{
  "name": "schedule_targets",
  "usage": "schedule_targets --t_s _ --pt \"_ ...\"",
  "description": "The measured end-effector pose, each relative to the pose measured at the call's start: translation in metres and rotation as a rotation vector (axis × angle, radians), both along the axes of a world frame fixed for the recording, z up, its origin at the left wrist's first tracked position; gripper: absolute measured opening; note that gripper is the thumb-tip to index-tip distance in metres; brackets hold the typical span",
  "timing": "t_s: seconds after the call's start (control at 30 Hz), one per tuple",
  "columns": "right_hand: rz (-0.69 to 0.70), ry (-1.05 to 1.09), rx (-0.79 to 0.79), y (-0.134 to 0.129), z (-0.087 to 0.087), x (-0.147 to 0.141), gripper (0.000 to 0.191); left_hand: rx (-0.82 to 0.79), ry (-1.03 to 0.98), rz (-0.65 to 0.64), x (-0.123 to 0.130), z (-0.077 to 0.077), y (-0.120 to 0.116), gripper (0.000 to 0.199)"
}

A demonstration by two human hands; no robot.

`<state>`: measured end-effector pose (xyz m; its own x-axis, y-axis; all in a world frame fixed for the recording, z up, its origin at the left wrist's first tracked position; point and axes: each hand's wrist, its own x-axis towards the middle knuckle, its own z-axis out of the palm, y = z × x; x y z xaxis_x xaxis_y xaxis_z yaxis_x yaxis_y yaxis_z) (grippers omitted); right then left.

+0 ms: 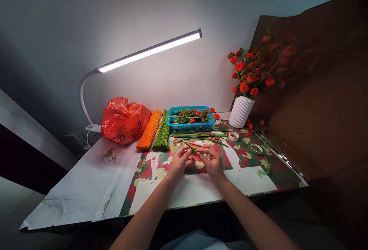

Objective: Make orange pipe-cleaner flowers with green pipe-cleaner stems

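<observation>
Between my two hands, above the front middle of the table, is a small artificial flower (195, 149) with an orange head and green strips. My left hand (181, 159) pinches its green part from the left. From the other side my right hand (211, 159) grips it with thumb and fingers. Just beyond the hands lie several long green stems (198, 137). Behind those sits a blue plastic basket (169, 122) filled with orange flowers and green leaves. Bundles of orange pipe cleaners (150, 130) and green pipe cleaners (162, 133) lie to the left.
An orange plastic bag (123, 121) rests at the back left beside a lit desk lamp (149, 52). A white ribbed vase (241, 112) of orange flowers stands back right, against a brown reflective panel. Nearer are a white tape roll (234, 136) and a green tape roll (257, 149).
</observation>
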<state>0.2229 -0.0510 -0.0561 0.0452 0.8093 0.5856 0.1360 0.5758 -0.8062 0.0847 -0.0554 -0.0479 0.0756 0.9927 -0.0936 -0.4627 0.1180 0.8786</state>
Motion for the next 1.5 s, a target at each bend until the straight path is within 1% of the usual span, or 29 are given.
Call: schedule_targets --t_s 0.1,0.23,0.33,0.47,0.53,0.63,0.73,1.03,1.1,1.23,1.3,1.5 --pt "-0.062 -0.063 0.057 -0.004 0.003 0.000 0.006 0.043 0.034 0.014 0.001 0.002 -0.003 0.040" --pt "-0.113 -0.074 0.074 -0.006 0.002 -0.001 0.006 0.136 0.114 0.031 0.002 0.006 -0.007 0.040" --pt "-0.097 -0.055 0.066 -0.006 0.002 -0.001 0.007 0.164 0.155 0.063 0.002 0.007 -0.008 0.040" --pt "-0.013 0.011 0.041 -0.007 0.004 -0.001 0.007 0.218 0.188 0.052 0.002 0.004 -0.006 0.041" --pt "0.036 0.043 0.002 -0.009 0.005 -0.001 0.007 0.250 0.227 0.052 0.001 0.002 -0.006 0.038" --pt "0.074 0.090 -0.065 -0.011 0.006 -0.002 0.009 0.288 0.313 0.098 0.001 -0.002 -0.006 0.033" --pt "0.070 0.117 -0.090 -0.011 0.006 -0.002 0.009 0.328 0.369 0.121 0.001 -0.004 -0.007 0.028" --pt "0.037 0.110 -0.118 -0.011 0.005 -0.003 0.008 0.331 0.370 0.108 -0.001 -0.003 -0.009 0.026" --pt "0.038 0.086 -0.090 -0.010 0.004 -0.001 0.008 0.314 0.340 0.100 0.000 -0.002 -0.008 0.027" --pt "0.043 -0.094 0.102 -0.009 0.006 0.005 0.004 0.288 0.254 0.058 -0.001 0.001 -0.007 0.031" --pt "0.055 -0.169 0.167 -0.008 0.008 0.009 0.004 0.296 0.233 0.022 -0.002 0.001 -0.007 0.031" --pt "0.114 -0.224 0.169 -0.007 0.009 0.016 0.009 0.325 0.238 -0.053 -0.004 0.000 -0.007 0.030"
